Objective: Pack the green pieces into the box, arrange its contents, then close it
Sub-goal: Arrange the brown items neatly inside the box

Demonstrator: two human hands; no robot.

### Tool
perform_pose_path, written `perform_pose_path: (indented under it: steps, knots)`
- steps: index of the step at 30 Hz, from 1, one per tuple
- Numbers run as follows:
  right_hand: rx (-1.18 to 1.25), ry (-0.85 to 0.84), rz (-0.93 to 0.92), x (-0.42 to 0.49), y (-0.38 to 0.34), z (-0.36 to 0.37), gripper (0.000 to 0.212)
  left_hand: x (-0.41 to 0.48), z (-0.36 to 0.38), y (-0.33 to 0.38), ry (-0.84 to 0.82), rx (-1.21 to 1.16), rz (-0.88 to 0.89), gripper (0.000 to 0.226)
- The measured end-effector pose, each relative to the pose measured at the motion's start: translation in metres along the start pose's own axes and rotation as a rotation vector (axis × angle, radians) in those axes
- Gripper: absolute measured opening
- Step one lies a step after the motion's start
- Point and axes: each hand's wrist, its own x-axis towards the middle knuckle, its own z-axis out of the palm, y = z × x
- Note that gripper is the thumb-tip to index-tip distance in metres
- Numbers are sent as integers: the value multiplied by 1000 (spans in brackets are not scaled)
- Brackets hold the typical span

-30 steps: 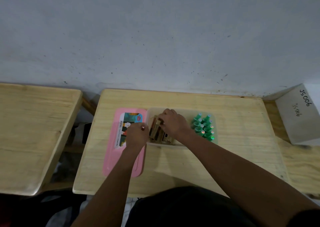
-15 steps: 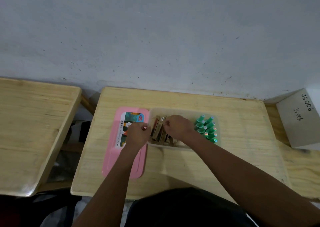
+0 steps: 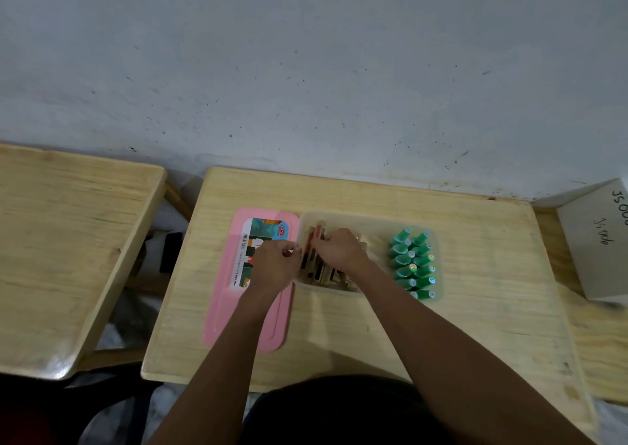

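A clear box [image 3: 372, 219] sits mid-table [image 3: 482, 315], with green pieces [image 3: 413, 265] standing packed in rows at its 3 o'clock end. The right hand [image 3: 341, 250] curls down over wooden pieces [image 3: 318, 272] at the 9 o'clock end, gripping them. The left hand [image 3: 273, 267] is curled at the box's 9 o'clock wall; whether it holds anything is unclear. It hovers above a pink lid [image 3: 234, 312] that lies flat just beside the box.
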Motion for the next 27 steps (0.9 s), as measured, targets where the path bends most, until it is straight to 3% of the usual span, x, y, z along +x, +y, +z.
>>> perform_pose_path:
  steps: [2, 5, 10, 18, 22, 27]
  knots:
    - [249, -13, 35, -5, 4, -7, 43, 0, 0, 0, 3, 1, 7, 31]
    - [440, -58, 48, -14, 16, -16, 30, -2, 0, 2, 6, -5, -3, 29]
    - [323, -25, -79, -20, 23, -15, 41, -3, -1, 4, 17, 12, 12, 30]
    - [127, -70, -170, -9, 18, 10, 27, -8, -2, 9, 26, 41, 18, 29]
    - [76, -50, -167, 2, 18, 23, 20, -9, -1, 10, 43, 56, 17, 29]
    - [62, -22, -123, 13, 17, 24, 25, -9, -1, 10, 45, 62, 22, 29]
